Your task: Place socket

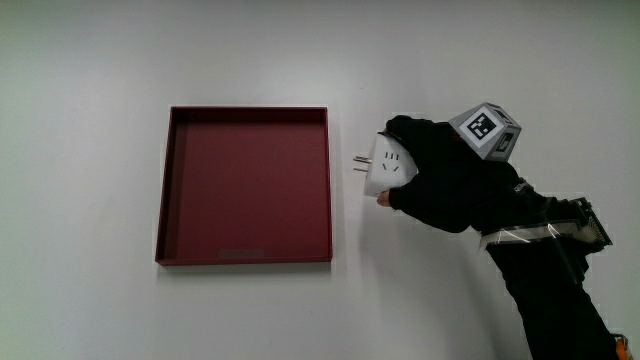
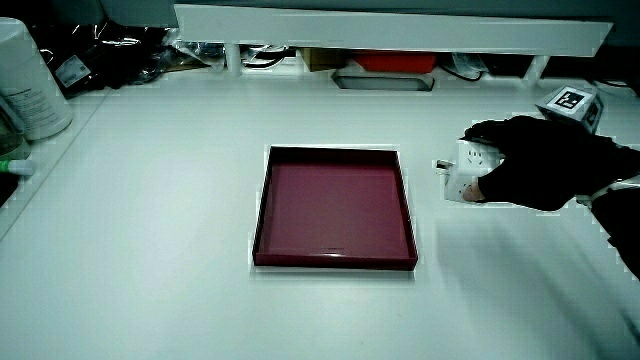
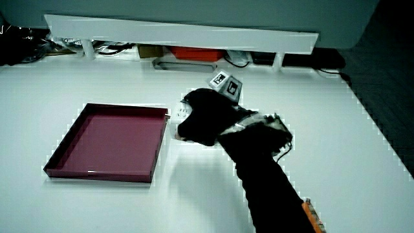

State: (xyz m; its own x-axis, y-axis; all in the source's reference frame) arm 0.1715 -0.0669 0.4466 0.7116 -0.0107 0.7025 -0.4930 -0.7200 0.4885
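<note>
white table (image 1: 80,300) | hand (image 1: 450,185) grips socket (image 1: 388,168), seemingly just beside tray (image 1: 325,180)

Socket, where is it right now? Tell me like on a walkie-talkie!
Hand shut on socket. Socket beside red tray, not in it yet. Tray holds nothing; nothing in the way.

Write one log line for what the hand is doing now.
hand: shut on white socket | position: beside red tray, outside it | prongs: pointing toward tray | tray: holds nothing | step: socket not yet placed
</note>
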